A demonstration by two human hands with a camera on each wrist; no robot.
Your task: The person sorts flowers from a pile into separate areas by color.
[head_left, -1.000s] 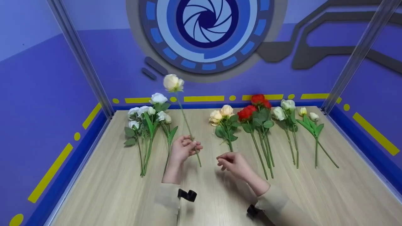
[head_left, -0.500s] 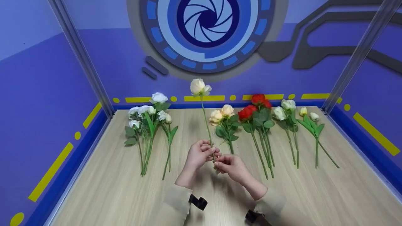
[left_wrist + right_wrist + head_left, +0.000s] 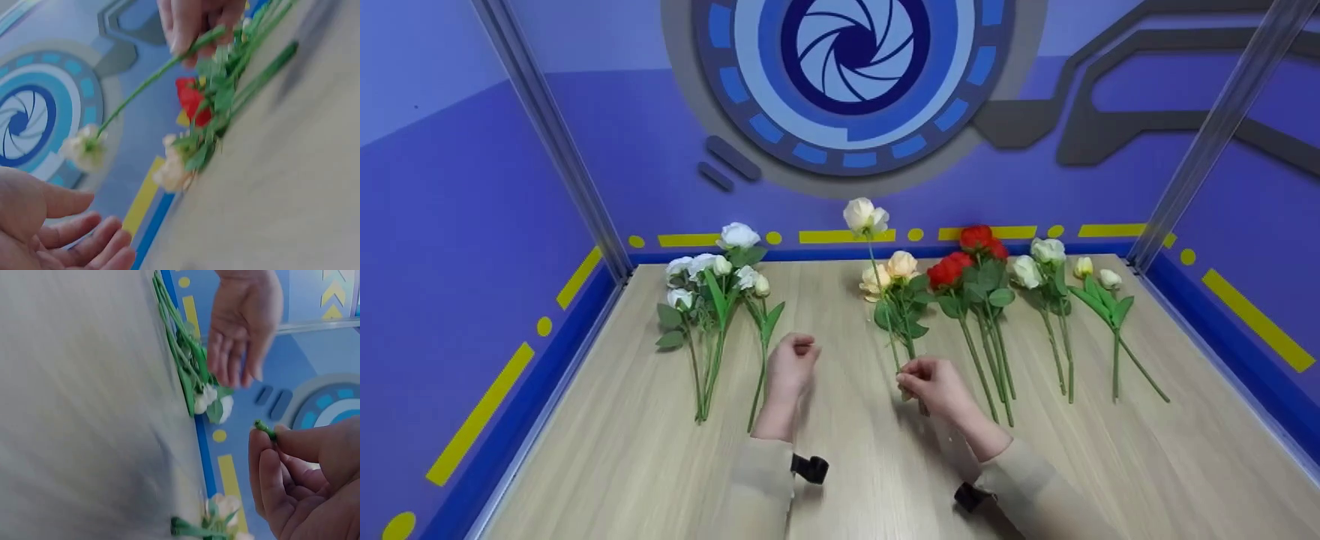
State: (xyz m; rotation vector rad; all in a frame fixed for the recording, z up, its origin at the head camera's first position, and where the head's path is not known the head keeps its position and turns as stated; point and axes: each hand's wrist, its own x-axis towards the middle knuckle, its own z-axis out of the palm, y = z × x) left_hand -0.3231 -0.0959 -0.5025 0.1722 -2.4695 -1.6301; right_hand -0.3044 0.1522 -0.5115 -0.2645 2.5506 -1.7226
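Observation:
My right hand [image 3: 937,386] pinches the lower stem of a cream rose [image 3: 864,216] between thumb and fingers. The rose tilts slightly left, its bloom raised in front of the back wall. In the right wrist view the green stem end [image 3: 264,429] pokes out past the fingertips. Right behind the held stem, a pair of peach roses [image 3: 901,265] lies on the table. My left hand [image 3: 789,371] is to the left, apart from the rose, beside the white flowers. The left wrist view shows its fingers [image 3: 84,242] loosely bent with nothing in them.
White flowers [image 3: 739,235] with leafy stems lie at the left of the wooden table [image 3: 660,480]. Red roses [image 3: 950,268], pale green-white roses [image 3: 1048,250] and two small tulips [image 3: 1084,267] lie toward the right. Blue panels [image 3: 607,172] wall in the back and sides.
The cream rose has moved right, from my left hand to my right. Both hands met at its stem half a second ago. The left hand has since let go and drawn back left.

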